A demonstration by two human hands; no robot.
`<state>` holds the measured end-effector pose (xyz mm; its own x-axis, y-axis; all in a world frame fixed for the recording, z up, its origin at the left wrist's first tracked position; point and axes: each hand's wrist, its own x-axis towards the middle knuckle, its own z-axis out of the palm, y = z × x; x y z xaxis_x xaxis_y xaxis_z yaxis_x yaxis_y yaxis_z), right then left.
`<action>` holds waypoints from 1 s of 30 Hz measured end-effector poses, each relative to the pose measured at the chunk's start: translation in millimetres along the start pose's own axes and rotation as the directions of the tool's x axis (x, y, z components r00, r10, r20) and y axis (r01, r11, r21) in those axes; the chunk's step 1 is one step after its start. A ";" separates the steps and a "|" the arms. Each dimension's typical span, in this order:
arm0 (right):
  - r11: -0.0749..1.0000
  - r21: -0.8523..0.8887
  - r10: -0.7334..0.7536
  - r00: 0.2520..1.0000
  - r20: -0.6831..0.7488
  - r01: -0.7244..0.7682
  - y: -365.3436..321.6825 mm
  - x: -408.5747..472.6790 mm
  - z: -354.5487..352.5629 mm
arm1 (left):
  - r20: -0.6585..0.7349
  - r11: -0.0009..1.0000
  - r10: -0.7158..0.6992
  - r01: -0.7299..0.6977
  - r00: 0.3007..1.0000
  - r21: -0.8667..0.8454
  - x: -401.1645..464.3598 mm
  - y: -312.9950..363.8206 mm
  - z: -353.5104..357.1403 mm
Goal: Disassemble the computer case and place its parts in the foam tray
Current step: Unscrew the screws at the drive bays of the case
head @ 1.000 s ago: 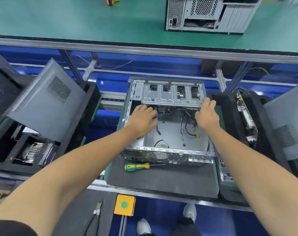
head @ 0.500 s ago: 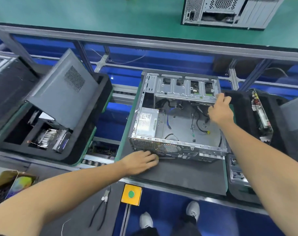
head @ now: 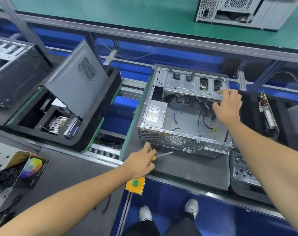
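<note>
Hands work at an open computer case lying on its side on a dark mat at the centre of the frame, its side panel off and the inside facing up. The left hand sits at the lower centre, just in front of the case's rear panel, its fingers curled round the handle of a screwdriver; a bit of yellow handle and the bare metal shaft stick out to the right, low over the mat. The right hand is at the case's far right corner, its fingers hooked over the edge of the drive cage, gripping it. Inside the case a power supply sits at the near left, and loose cables lie across the floor of the case. At the left of the frame a black foam tray holds a grey side panel leaning upright, with small parts in its compartments. A second case stands on the green bench at the upper right.
</note>
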<state>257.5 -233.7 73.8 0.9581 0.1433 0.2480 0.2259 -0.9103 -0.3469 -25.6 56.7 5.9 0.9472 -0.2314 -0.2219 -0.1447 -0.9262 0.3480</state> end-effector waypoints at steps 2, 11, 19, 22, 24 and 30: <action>0.998 0.049 -0.038 0.999 0.038 0.036 -0.3 -5.8 -0.6 | -0.031 0.989 -0.050 0.046 0.998 -0.139 -16.4 2.4 -10.3; 0.701 0.712 -0.157 0.961 0.228 -0.054 -64.8 -50.1 -29.0 | -0.160 0.304 -0.241 -0.082 0.957 -0.949 32.6 62.8 -122.1; 0.477 0.809 -0.087 0.897 0.433 -0.344 -88.3 -14.3 -64.2 | -0.185 0.043 -0.342 -0.182 0.921 -0.982 167.9 114.0 -189.1; 0.449 0.814 -0.028 0.905 0.424 -0.367 -62.6 13.9 -78.3 | -0.135 -0.171 -0.307 -0.194 0.942 -0.966 206.8 123.6 -193.3; 0.469 0.797 -0.011 0.900 0.436 -0.381 -44.3 31.5 -82.5 | -0.106 -0.261 -0.262 -0.176 0.959 -0.949 228.1 124.7 -192.5; 0.619 0.720 0.043 0.929 0.369 -0.314 7.7 92.6 -96.9 | -0.100 -0.031 -0.251 -0.111 0.963 -0.993 278.7 86.2 -211.7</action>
<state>330.9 -265.1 181.7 0.9643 0.2371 -0.1181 -0.0347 -0.3291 -0.9437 286.4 -24.6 166.8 0.9769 0.0389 -0.2100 0.1835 0.3501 0.9186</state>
